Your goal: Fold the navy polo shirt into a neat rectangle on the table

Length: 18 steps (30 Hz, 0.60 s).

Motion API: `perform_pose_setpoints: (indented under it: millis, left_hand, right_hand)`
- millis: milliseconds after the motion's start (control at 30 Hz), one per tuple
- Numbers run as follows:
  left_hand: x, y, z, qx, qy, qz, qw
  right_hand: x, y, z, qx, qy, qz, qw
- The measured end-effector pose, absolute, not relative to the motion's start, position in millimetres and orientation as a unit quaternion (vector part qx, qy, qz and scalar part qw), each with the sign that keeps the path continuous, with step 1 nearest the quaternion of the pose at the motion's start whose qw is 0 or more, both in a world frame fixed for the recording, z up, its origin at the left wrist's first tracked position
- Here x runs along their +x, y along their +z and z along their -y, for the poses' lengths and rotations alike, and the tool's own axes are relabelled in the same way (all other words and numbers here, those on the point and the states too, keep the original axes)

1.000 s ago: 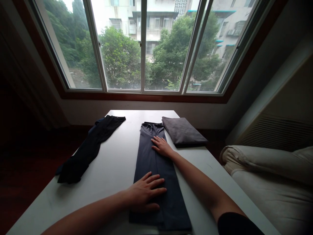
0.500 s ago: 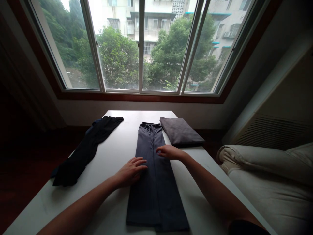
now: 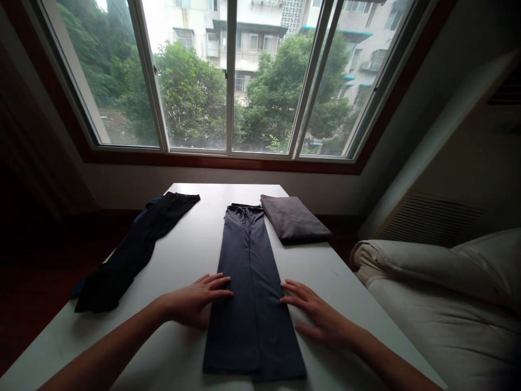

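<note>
Dark grey-blue trousers (image 3: 248,293) lie flat and lengthwise on the white table (image 3: 179,260), the waistband at the far end and the hems toward me. My left hand (image 3: 195,298) is open, its fingertips on the left edge of the legs. On the other side my right hand (image 3: 315,312) is open too, fingers spread, the tips at the right edge of the legs. Neither hand holds anything.
Black garments (image 3: 134,250) lie along the table's left edge, with a blue one (image 3: 142,214) partly under them. A folded grey cloth (image 3: 293,217) sits at the far right. A pale sofa (image 3: 431,288) stands right of the table, and a window is beyond it.
My right hand has moved from on top of the trousers toward me and to their right edge, and its fingers have spread. My left hand has slid slightly toward me. The view has shifted slightly.
</note>
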<state>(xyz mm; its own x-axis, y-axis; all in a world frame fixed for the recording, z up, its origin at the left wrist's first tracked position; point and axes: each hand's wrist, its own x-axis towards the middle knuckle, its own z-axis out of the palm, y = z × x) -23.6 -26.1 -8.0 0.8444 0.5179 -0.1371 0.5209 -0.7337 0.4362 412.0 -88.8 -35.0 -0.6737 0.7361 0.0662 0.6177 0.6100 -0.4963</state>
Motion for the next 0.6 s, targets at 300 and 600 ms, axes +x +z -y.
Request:
perform_pose_setpoints:
  millis: [300,600]
  left_hand:
    - [-9,-22,64,0.954,0.049,-0.234,0.18]
    - [-9,15,64,0.906,0.118,-0.213,0.347]
  right_hand:
    - [372,-53,83,-0.327,0.148,0.919,0.165]
    - [338,-27,76,-0.223,0.31,0.9,0.21]
